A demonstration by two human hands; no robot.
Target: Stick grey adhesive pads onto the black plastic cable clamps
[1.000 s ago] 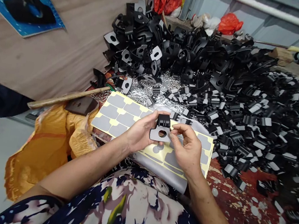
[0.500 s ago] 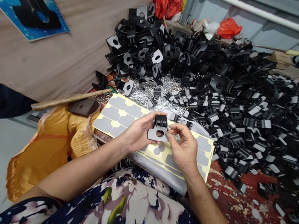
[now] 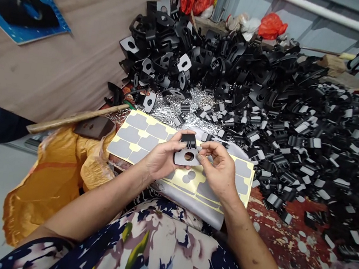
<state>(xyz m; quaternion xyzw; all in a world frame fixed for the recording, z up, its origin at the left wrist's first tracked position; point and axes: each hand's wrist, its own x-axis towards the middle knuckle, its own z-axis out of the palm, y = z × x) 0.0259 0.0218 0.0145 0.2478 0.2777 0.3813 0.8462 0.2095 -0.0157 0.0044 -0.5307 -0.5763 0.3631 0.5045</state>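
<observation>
My left hand (image 3: pixel 162 157) is closed round a black plastic clip part (image 3: pixel 182 157), its thumb on the near-left side. That part has a flat grey face with a round hole and a ribbed black hinge end. Close to its right edge, my right hand (image 3: pixel 218 174) has thumb and forefinger pinched together; whatever small thing they grip, if any, is too small to make out. Under both hands lies a yellow backing sheet (image 3: pixel 198 184) with grey stickers, on a silvery grey cushion-like surface (image 3: pixel 185 199).
Shiny metal pins (image 3: pixel 167 105) lie heaped beyond the sheet. Black clip parts (image 3: pixel 240 62) are piled behind them, and smaller grey-topped pieces (image 3: pixel 298 140) spread to the right. A wooden stick (image 3: pixel 75 119), an orange bag (image 3: pixel 35 193) and a wooden board (image 3: pixel 79 35) are on the left.
The view has shifted slightly, so the scene sits further left. The clip part has tilted a little in my left hand, while my right fingers stay by its right edge.
</observation>
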